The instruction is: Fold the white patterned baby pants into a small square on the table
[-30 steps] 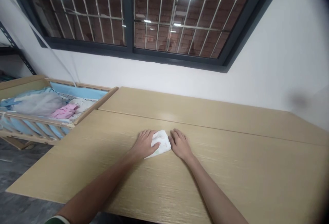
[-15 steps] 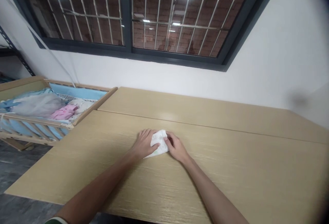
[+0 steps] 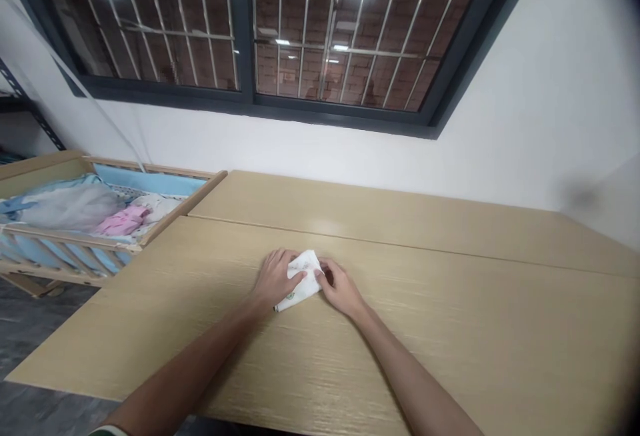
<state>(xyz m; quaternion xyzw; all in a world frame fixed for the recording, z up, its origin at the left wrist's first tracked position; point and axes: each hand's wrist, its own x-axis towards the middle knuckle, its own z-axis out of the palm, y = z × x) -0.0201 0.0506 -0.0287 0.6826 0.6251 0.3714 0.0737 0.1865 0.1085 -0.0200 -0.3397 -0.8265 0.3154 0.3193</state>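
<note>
A small white folded cloth (image 3: 303, 279) with a faint print lies on the light wooden table (image 3: 450, 329), near its middle. My left hand (image 3: 276, 280) rests flat on the cloth's left side, fingers stretched over it. My right hand (image 3: 339, 287) is at the cloth's right edge, its fingers curled and pinching that edge. Both forearms reach in from the bottom of the view.
A wooden baby cot (image 3: 75, 236) with blue lining stands at the table's left, holding a grey net and pink clothes (image 3: 123, 220). A white wall and a barred window (image 3: 260, 29) rise behind the table. Dark floor shows at the lower left.
My right hand has slid left from beside the cloth onto its right edge and curled its fingers there. The cloth looks more bunched and narrower. My left hand has stayed pressed on it.
</note>
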